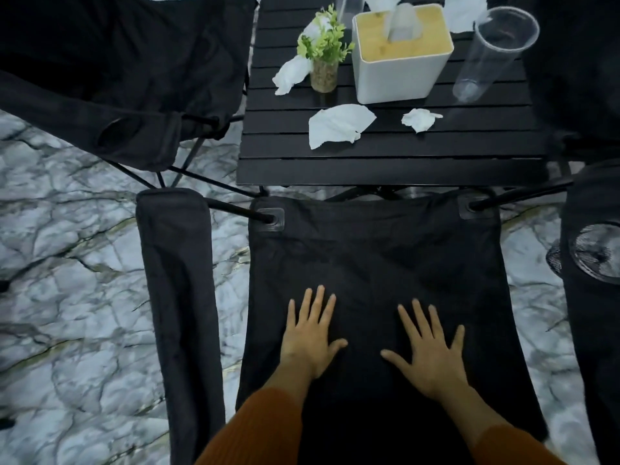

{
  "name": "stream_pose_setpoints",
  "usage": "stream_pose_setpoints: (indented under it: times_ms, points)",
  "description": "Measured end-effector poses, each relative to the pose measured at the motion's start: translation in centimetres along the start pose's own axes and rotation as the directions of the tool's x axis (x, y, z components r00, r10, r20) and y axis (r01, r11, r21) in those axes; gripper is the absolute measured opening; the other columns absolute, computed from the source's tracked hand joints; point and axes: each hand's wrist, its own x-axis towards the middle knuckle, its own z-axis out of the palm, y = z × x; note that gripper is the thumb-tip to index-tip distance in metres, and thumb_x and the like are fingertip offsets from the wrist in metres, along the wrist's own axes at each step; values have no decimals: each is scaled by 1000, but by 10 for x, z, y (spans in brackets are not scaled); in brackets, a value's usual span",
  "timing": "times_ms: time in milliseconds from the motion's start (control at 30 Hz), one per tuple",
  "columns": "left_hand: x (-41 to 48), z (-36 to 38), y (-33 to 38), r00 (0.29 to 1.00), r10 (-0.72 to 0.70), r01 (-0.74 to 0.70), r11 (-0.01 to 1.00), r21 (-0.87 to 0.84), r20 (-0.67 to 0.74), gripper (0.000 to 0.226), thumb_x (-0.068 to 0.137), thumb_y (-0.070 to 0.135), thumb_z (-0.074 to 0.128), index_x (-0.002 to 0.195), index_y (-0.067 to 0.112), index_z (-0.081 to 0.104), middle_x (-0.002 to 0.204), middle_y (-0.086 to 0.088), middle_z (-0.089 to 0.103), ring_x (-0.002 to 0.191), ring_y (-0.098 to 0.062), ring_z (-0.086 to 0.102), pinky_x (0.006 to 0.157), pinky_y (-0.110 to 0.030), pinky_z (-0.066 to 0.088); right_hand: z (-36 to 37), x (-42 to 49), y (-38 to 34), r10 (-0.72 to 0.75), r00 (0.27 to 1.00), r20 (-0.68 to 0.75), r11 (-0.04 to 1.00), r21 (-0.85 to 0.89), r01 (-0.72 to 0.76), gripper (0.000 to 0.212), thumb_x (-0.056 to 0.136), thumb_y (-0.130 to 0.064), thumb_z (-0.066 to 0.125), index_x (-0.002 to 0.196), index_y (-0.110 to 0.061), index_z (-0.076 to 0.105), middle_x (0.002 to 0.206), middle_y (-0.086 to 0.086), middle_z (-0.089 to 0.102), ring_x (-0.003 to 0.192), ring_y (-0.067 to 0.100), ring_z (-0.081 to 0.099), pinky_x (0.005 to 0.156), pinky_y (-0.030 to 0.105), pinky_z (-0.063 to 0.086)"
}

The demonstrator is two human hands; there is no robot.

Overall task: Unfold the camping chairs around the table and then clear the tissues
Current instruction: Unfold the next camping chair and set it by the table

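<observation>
A black camping chair stands unfolded right below me, its seat [375, 256] spread flat in front of the black slatted table [385, 166]. My left hand [310, 333] and my right hand [427, 350] lie palm-down on the seat, fingers spread, holding nothing. The chair's left armrest [177, 290] hangs beside the seat. Crumpled white tissues lie on the table: a large one [337, 125], a small one [419, 118], and one [292, 73] beside the plant. Another unfolded black chair [110, 72] stands at the left of the table.
On the table are a white tissue box [399, 52] with a wooden lid, a small potted plant [324, 52] and a clear plastic cup [489, 55]. More black chair fabric [590, 250] with a mesh cup holder fills the right edge. The floor [67, 263] is marbled.
</observation>
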Motion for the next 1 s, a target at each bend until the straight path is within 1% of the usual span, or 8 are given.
stream_pose_setpoints:
  times_ms: [167, 267, 467, 633, 733, 833, 900, 1000]
  points:
    - [-8, 4, -1, 973, -85, 81, 996, 26, 213, 88, 90, 70, 27, 148, 28, -24, 154, 4, -36, 144, -23, -30, 118, -55, -13, -3, -2, 2, 76, 963, 257, 997, -30, -70, 96, 78, -84, 26, 146, -37, -25, 151, -14, -38, 145, 20, -29, 109, 70, -11]
    - [-12, -30, 4, 978, -31, 36, 999, -19, 204, 78, 96, 59, 32, 155, 18, 1, 162, -4, -15, 149, -25, -18, 120, -52, -8, -25, -10, -17, 66, 970, 236, 996, 47, -79, 88, 88, -69, 40, 153, -32, -6, 163, -5, -14, 150, 24, -14, 115, 64, -2]
    - [-55, -128, -17, 940, 110, -195, 950, -246, -322, 39, 99, 28, 45, 133, 12, 53, 152, -4, 40, 149, -18, 18, 122, -34, 10, -73, -39, -95, -50, 996, 71, 953, 301, 27, 58, 94, -44, 53, 144, -18, 38, 147, 6, 46, 134, 24, 42, 112, 42, 36]
    - [-102, -177, -76, 640, -360, -93, 840, -534, -679, 29, 93, 20, 55, 121, 14, 62, 140, -3, 53, 137, -21, 40, 111, -36, 28, -110, -52, -191, -134, 991, 13, 763, 639, 95, 46, 92, -38, 59, 130, -12, 56, 114, 4, 65, 105, 19, 61, 89, 27, 49]
    - [-120, -169, -112, 441, -781, 101, 534, -840, -443, 49, 89, 27, 64, 133, 13, 49, 140, -7, 49, 132, -27, 43, 110, -45, 36, -119, -59, -244, -190, 981, 40, 562, 823, 75, 46, 87, -37, 67, 124, -12, 58, 99, -3, 65, 90, 11, 63, 73, 19, 48]
    - [-125, -153, -139, 647, -752, 46, -125, -991, 124, 52, 79, 32, 77, 122, 7, 59, 123, -14, 65, 109, -27, 64, 94, -43, 53, -117, -63, -278, -287, 942, 173, 393, 918, -49, 36, 83, -27, 75, 112, -11, 61, 103, 3, 70, 83, 10, 70, 68, 21, 55]
    - [-127, -142, -147, 702, -698, 45, -155, -987, 141, 25, 76, 24, 81, 89, 5, 71, 98, -14, 75, 85, -23, 71, 79, -40, 60, -112, -62, -291, -280, 941, 188, 348, 934, -83, 23, 80, -11, 77, 101, -7, 67, 98, 9, 74, 79, 14, 74, 63, 23, 59]
    - [-123, -128, -148, 572, -817, 61, -49, -997, 75, 30, 74, 16, 82, 60, 9, 56, 71, -9, 69, 71, -24, 66, 71, -41, 58, -101, -57, -297, -114, 990, 85, 470, 882, -21, 18, 76, 2, 77, 83, -11, 66, 87, 9, 72, 85, 22, 71, 70, 31, 59]
